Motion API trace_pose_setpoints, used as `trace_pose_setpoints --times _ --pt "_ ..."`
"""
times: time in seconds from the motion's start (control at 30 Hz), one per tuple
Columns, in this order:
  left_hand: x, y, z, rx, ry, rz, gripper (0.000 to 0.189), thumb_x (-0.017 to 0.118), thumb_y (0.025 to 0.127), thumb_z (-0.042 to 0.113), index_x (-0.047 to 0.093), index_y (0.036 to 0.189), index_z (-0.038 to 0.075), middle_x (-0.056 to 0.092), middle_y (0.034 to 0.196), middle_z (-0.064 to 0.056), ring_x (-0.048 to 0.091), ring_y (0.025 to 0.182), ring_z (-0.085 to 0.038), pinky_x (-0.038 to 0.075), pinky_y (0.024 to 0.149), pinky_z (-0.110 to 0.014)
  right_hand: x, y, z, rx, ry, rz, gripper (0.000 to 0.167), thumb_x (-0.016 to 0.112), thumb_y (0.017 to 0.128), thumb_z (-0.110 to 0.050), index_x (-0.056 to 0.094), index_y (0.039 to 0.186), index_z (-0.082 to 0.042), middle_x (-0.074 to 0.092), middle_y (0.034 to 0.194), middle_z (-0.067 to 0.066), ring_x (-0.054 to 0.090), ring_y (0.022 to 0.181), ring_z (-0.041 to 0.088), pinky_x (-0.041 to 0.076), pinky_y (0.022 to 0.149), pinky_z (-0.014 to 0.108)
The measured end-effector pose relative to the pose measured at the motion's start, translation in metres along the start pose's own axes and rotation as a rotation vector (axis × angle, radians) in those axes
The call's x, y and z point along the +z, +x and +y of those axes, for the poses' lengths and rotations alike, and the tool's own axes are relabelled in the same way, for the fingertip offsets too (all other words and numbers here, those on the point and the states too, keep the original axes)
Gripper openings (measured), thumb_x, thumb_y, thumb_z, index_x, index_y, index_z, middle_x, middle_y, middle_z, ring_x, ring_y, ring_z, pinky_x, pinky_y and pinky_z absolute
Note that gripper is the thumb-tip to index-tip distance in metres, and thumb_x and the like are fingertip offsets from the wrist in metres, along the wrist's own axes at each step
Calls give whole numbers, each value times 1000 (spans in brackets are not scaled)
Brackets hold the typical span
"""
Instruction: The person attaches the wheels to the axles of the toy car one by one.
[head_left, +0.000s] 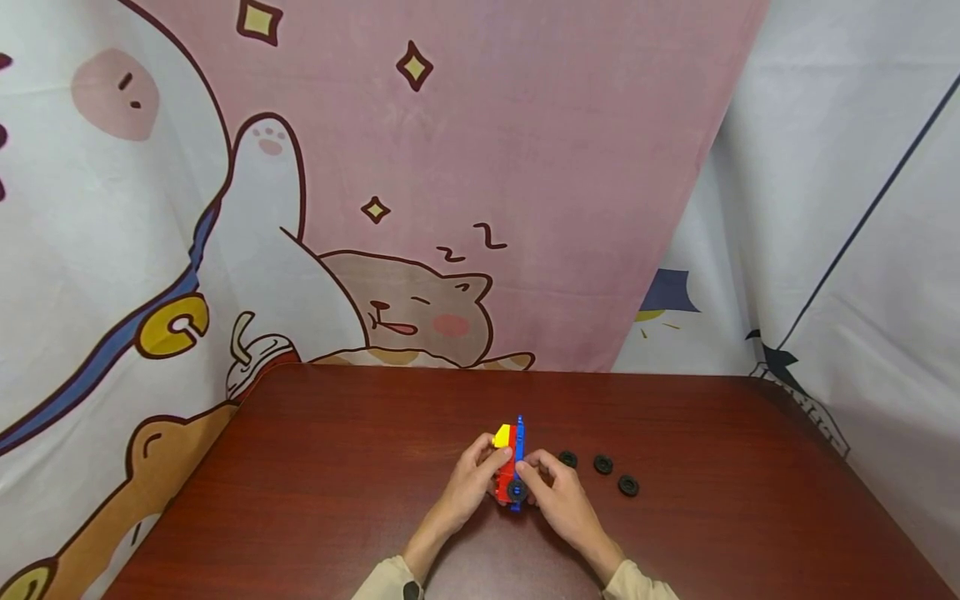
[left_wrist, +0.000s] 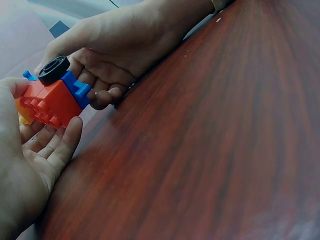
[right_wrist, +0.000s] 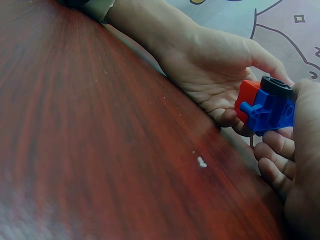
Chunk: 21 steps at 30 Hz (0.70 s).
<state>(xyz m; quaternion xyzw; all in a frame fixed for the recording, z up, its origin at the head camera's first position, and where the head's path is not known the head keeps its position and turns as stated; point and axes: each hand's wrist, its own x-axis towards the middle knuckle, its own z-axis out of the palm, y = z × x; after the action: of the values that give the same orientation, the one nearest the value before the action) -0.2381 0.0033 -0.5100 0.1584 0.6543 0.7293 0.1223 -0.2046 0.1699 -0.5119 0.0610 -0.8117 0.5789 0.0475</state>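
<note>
1. Left hand (head_left: pixel 471 485): thumb and fingers clamped on the red side of a toy block vehicle (head_left: pixel 506 477), partly covering it.
2. Right hand (head_left: pixel 564 502): thumb and fingers pinch the vehicle's blue side; in the right wrist view this hand is cut off by the frame edge.
3. The vehicle is held between both hands above the table (head_left: pixel 322 483). A black wheel (head_left: pixel 516 490) sits at its near end; its yellow part is hidden in the right wrist view, and its underside cannot be fully made out.
4. Right of the right hand lie three loose black wheels (head_left: pixel 628 486); the nearest is partly covered by fingers.
5. Pale sleeves (head_left: pixel 388 581) run off the bottom edge.
6. Behind hangs a cartoon-cat cloth (head_left: pixel 562 150), cropped at the top.
</note>
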Motion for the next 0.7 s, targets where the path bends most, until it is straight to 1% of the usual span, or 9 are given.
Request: trace_pose_setpoints --times 0.17,0.43,0.7 --pt "0 0 0 0 12 10 33 56 102 25 49 110 -6 60 81 4 57 62 -6 49 53 -20 0 0 0 4 -8 7 15 63 98 -33 66 95 -19 61 71 -4 58 59 11 51 55 25" --pt "0 0 -1 -6 5 16 33 56 101 24 49 110 -6 61 81 4 58 63 -5 50 53 -21 1 0 1 18 -22 4 20 62 99 -36 66 96 -16 61 73 -1 57 60 11 50 55 25" --pt "0 0 1 -9 19 28 31 56 101 25 50 110 -5 60 80 4 56 62 -6 49 53 -20 0 0 -1 23 -13 -5 22 61 99 -38 66 94 -17 61 73 0 58 60 12 49 55 25"
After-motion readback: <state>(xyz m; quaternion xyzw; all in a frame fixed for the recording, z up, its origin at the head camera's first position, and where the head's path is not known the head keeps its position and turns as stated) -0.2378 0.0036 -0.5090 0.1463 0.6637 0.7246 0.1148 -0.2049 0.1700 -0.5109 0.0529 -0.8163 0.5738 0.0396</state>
